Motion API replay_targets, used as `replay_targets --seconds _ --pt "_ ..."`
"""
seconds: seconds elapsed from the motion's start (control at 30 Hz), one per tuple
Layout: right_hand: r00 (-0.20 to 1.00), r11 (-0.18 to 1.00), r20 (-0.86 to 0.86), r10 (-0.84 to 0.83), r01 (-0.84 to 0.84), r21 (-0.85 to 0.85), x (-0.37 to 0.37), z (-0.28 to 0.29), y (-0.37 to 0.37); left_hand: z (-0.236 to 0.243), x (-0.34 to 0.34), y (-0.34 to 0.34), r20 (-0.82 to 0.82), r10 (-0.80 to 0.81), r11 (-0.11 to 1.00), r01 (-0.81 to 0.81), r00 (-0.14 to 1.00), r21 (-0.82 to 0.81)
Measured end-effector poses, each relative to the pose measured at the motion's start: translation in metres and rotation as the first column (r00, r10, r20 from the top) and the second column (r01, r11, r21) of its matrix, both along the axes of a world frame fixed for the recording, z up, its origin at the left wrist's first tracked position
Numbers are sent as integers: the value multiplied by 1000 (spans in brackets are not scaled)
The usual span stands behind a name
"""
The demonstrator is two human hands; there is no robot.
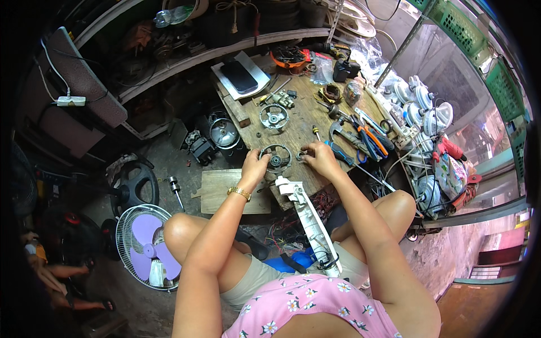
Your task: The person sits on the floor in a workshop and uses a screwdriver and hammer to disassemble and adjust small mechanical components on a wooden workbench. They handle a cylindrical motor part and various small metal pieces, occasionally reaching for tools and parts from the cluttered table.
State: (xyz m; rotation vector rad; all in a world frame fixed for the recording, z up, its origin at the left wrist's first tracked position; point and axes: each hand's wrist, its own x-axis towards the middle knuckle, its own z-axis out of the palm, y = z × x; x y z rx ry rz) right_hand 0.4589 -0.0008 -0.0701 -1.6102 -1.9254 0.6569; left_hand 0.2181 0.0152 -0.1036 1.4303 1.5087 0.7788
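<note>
On the wooden work table [304,107], my left hand [255,168] grips the left rim of a round metal housing [278,160] with a central hub. At that housing's right side, my right hand [319,158] pinches a small metal part [300,155], partly hidden by the fingers. A second round housing [274,117] lies farther back, beside a small dark ring [258,134]. A yellow-handled screwdriver [316,132] is just beyond my right hand. A long white plastic column [306,219] leans from between my legs against the table's front edge.
Pliers [372,138], a hammer [341,130] and other tools crowd the table's right, near stacked white parts [422,112]. A phone [239,76] sits at the back left. A purple-bladed fan [149,239] stands left of my legs. Another person's legs [70,270] are at far left.
</note>
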Motion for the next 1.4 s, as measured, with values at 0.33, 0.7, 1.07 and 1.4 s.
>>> replay_targets --seconds 0.33,0.7,1.07,1.4 --pt "960 994 269 84 -98 41 -13 5 -23 -31 -5 11 102 28 999 -31 994 32" --pt "936 965 292 194 -236 115 32 2 -100 -8 5 2 77 -33 999 33 996 2" --pt "904 917 302 302 -362 167 30 -1 -95 -20 0 3 59 12 998 -16 998 66" --pt "992 993 -52 118 -118 2 29 19 -70 -25 0 4 46 -9 999 7 999 47"
